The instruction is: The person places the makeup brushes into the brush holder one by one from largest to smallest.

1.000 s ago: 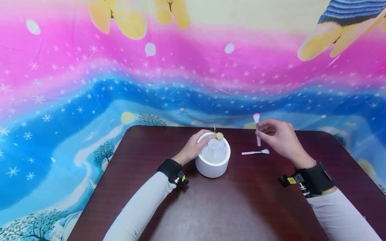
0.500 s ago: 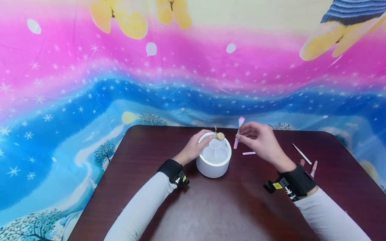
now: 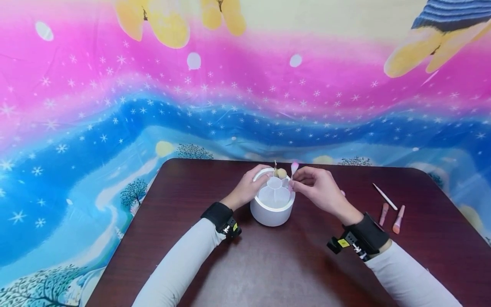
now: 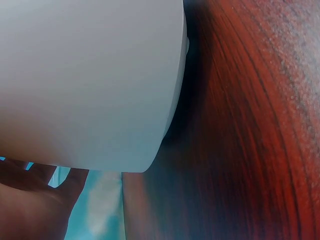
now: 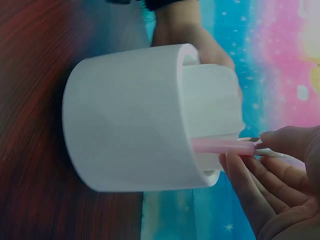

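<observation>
No legible text; yellow labels (image 3: pixel 343 243) on both wrist cameras (image 3: pixel 333 246) too small to read.

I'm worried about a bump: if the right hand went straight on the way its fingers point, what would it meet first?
Most likely the white container, just ahead of the right hand; depth leaves unclear whether its rim or inner dividers come first.

The head view is bright, with pale glare on the reddish-brown wooden table (image 3: pixel 245 273) at lower centre. The left wrist view is dimmer: dark shadow edges the white cylindrical container (image 4: pixel 100 85), and the light-blue patterned cloth (image 4: pixel 102 210) at lower left blurs.
</observation>
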`<act>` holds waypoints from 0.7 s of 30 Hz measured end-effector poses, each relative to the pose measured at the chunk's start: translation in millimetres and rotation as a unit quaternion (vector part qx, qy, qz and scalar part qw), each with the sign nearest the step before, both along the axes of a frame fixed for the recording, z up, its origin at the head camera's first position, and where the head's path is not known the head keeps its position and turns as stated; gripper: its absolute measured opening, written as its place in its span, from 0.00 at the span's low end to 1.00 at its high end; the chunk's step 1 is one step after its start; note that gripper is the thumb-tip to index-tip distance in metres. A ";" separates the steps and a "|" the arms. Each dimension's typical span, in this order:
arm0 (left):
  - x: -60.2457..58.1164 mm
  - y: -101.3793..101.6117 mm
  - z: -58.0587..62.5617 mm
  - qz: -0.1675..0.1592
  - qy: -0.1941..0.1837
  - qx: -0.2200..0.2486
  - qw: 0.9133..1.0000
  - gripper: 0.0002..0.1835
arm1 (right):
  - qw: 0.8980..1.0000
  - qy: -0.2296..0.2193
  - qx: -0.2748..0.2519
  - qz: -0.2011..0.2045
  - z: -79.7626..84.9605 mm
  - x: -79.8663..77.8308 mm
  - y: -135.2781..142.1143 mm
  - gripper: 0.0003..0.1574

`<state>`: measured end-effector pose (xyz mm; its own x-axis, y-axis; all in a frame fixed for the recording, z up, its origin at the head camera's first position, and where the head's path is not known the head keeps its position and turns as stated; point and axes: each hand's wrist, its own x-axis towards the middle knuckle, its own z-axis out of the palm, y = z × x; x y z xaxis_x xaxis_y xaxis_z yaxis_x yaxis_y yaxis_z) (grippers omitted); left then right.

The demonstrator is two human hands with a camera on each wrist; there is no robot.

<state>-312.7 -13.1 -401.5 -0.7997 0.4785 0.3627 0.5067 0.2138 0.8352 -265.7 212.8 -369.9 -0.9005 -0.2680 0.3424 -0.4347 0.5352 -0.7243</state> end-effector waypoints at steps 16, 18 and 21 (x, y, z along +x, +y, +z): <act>-1.4 0.5 -2.0 0.004 -0.011 0.002 1.000 0.16 | 0.999 -0.003 0.024 -0.021 -5.5 1.0 23.5 0.08; -2.0 0.4 -2.4 0.003 -0.012 -0.001 1.000 0.17 | 0.999 -0.007 0.026 -0.026 -7.6 0.3 29.3 0.08; -5.8 0.9 -6.3 0.001 -0.015 0.001 1.000 0.17 | 0.998 -0.013 0.042 -0.041 -13.1 -2.5 38.9 0.07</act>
